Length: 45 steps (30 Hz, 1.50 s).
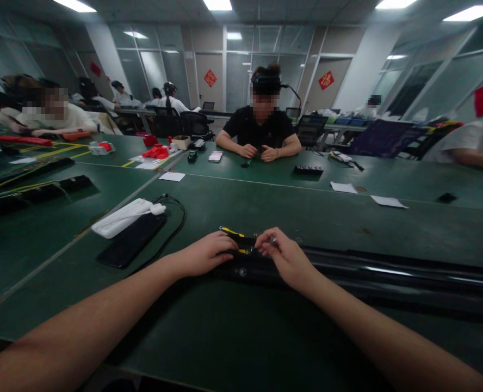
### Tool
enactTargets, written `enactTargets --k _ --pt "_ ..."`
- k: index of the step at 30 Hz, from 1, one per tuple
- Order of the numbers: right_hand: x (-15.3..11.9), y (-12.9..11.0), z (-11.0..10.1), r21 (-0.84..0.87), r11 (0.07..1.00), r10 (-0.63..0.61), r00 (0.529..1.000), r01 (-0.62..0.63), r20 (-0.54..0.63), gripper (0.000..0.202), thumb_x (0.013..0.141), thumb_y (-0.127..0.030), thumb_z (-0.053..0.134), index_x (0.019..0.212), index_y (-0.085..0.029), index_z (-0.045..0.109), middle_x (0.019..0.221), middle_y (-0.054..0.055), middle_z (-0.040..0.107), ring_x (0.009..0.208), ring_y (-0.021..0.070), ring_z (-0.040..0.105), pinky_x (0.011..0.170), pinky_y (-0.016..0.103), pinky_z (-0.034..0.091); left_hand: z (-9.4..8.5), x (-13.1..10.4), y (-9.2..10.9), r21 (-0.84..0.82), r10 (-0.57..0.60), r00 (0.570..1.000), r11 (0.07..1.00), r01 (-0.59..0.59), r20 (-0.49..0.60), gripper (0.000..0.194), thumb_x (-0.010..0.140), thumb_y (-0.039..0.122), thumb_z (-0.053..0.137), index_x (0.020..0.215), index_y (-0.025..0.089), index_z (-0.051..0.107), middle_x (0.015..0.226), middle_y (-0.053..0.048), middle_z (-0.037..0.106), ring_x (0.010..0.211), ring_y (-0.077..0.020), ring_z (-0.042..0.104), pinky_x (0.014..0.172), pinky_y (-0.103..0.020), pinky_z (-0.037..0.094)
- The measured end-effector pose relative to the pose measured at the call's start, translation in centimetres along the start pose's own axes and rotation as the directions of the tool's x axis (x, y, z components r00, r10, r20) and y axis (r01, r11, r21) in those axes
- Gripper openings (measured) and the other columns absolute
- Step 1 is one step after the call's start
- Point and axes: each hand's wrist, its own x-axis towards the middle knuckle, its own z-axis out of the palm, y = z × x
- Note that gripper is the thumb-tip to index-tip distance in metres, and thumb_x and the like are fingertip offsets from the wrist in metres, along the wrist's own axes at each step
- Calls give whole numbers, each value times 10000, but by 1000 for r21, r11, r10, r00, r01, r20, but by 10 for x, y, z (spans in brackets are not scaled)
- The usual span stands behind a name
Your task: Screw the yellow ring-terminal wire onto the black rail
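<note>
At twelve o'clock on the worktop [209, 201], hands meet over a long black bar [408, 275].
The left hand [204, 254] curls by a yellow wire [232, 232], its grip unclear; the right hand [290, 262] pinches a small shiny piece [273, 239]. The bar, running toward three o'clock, looks stiff and slick, probably best held by its edges.

Your right fingertips [266, 245] hide part of a small shiny pc, too blurred to ID. The long black bar [388, 272] runs off R edge, its far end cut off.
</note>
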Motion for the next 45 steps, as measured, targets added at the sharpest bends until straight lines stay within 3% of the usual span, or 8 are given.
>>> enactTargets --k 8,13,27,45 --pt "0 1 0 7 1000 -5 999 5 -49 83 966 -206 446 958 -212 528 889 37 629 747 164 615 691 324 496 0 0 -1 -10 10 1000 1000 -10 -9 154 944 172 530 1064 185 626 1111 -80 629 1123 -228 530 1026 -417 392" --pt "0 3 1 2 1000 -14 995 15 -101 99 983 -207 386 990 -219 484 918 43 612 800 175 591 740 348 478 0 0 0 -17 5 1000 1000 -6 -13 165 943 172 530 1077 184 626 1112 -83 635 1125 -232 531 1015 -422 399" --pt "1 1 0 -29 1000 5 1000 -6 -19 144 986 -165 355 1027 -226 479 974 55 635 842 184 591 769 363 470 0 1 0 -17 12 1000 1000 -12 -7 156 949 181 519 1056 175 633 1102 -85 638 1118 -233 531 1022 -424 390" --pt "1 3 -1 -62 998 -6 1000 7 3 138 967 -155 390 1013 -228 497 950 45 639 821 185 600 747 358 473 0 0 0 -18 9 1000 1000 -9 -15 166 947 182 525 1075 186 631 1112 -82 637 1120 -231 533 1025 -428 387"
